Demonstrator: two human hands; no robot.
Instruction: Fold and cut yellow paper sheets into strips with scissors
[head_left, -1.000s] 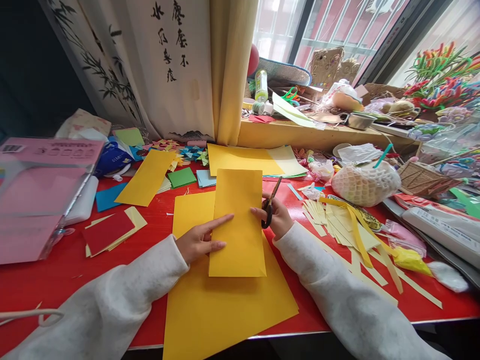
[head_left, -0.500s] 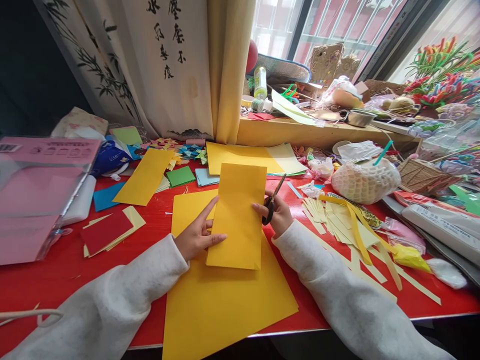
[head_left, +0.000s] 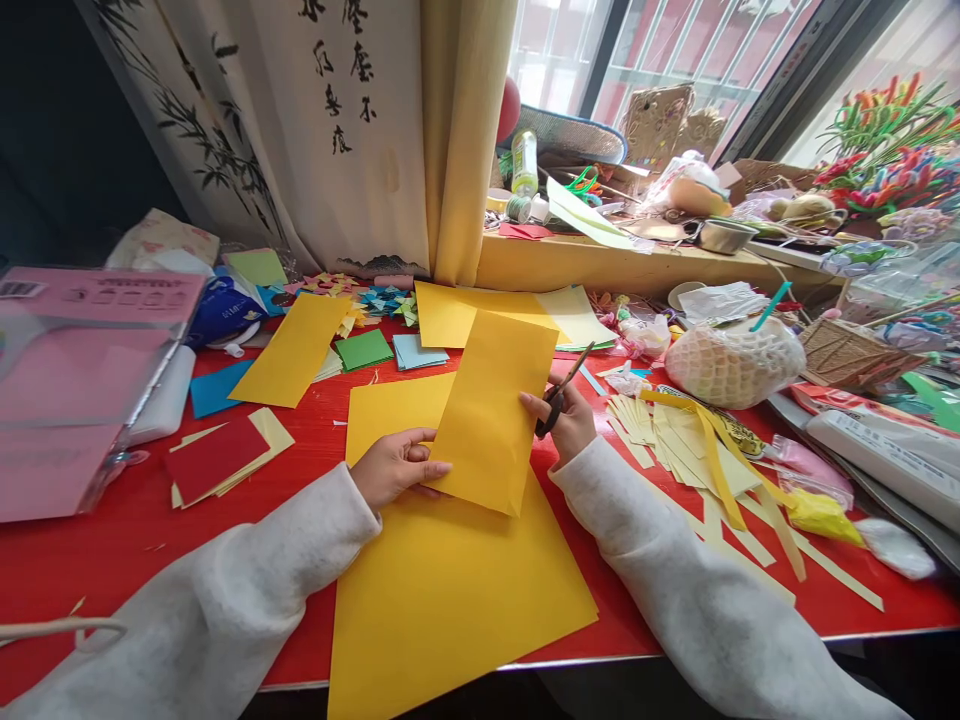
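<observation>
Between my two hands a rectangular piece of yellow paper [head_left: 491,415] is held up, tilted to the right at its top. My left hand [head_left: 396,465] pinches its lower left edge, thumb in front and fingers curled behind. On the right edge, the thumb of my right hand [head_left: 568,422] presses the front of the paper. That same hand also holds scissors [head_left: 564,390], their blades pointing up and to the right. Beneath lies a larger yellow sheet [head_left: 457,610] on the red table, its near corner hanging over the front edge.
Left on the red table [head_left: 247,590] are red and cream cards [head_left: 217,460], a yellow strip [head_left: 292,350] and a pink packet [head_left: 75,400]. Cream paper strips [head_left: 675,440] and a net-wrapped coconut-like thing with a straw [head_left: 735,362] lie right. Behind stands a cluttered windowsill [head_left: 592,262].
The yellow paper has risen slightly and turned clockwise. My left hand's outstretched fingers have curled in to grip its lower left edge. My right hand and the scissors shifted slightly right.
</observation>
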